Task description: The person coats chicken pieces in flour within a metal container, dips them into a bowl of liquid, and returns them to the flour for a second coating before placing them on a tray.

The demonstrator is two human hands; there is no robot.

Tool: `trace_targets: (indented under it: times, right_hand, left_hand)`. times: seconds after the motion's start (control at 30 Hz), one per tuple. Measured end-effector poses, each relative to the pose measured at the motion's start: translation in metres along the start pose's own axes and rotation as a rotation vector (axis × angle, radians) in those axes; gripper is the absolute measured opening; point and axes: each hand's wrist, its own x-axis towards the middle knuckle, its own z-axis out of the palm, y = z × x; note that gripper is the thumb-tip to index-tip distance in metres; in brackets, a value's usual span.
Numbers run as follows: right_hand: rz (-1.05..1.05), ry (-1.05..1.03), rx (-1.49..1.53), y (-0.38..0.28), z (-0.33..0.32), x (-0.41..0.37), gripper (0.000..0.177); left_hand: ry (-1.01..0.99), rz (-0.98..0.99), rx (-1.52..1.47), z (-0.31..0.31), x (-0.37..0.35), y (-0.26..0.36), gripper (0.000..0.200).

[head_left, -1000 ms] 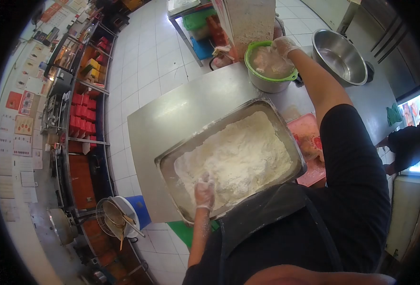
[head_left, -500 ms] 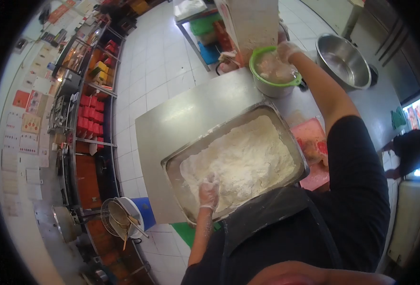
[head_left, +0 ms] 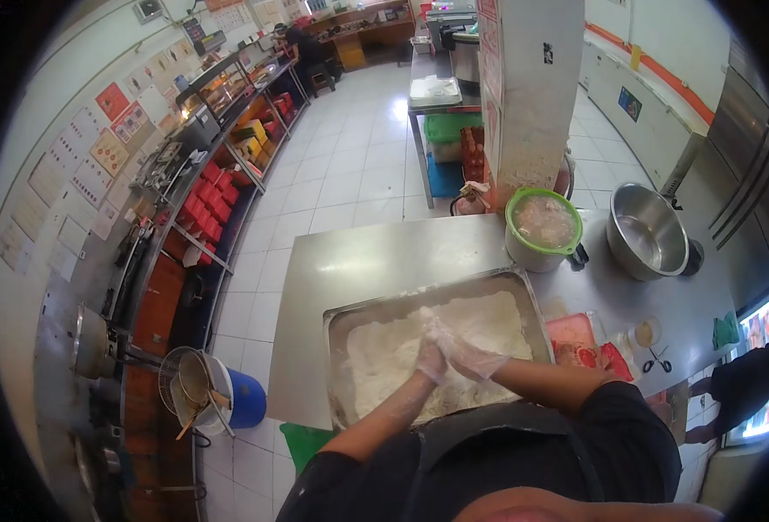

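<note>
My left hand [head_left: 432, 355] and my right hand [head_left: 467, 351], both in clear plastic gloves, are pressed together over a deep metal tray [head_left: 335, 348] of white flour [head_left: 384, 348]. Flour coats the fingertips, which point away from me. Whatever lies between the palms, if anything, is hidden. Beyond the tray on the right stands a pot [head_left: 532, 255] with a green-rimmed strainer [head_left: 512, 228] in it. Pale raw meat pieces [head_left: 545, 222] sit in cloudy liquid there. Right of the tray lies a red cutting board [head_left: 567, 331] with reddish scraps.
A large steel pot [head_left: 648, 230] stands at the right on the metal table [head_left: 358, 257]. Scissors [head_left: 657, 360] lie near a small cup [head_left: 645, 332]. Left on the floor is a blue bucket [head_left: 249, 396] with strainers [head_left: 194, 378]. Another person [head_left: 745, 383] is at the right edge.
My right hand has left the strainer of meat and come down to the tray. It now meets my left hand above the flour. The view has tilted up.
</note>
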Motion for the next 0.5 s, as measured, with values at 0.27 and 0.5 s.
trace_targets:
  times: [0.27, 0.5]
  right_hand:
    - [0.22, 0.156, -0.404, 0.04, 0.047, -0.008, 0.048]
    - [0.252, 0.356, -0.084, 0.043, 0.035, -0.01, 0.05]
  left_hand:
    - [-0.009, -0.331, -1.473, -0.046, -0.005, 0.055, 0.03]
    - [-0.084, -0.396, -1.791, -0.063, -0.011, 0.083, 0.025]
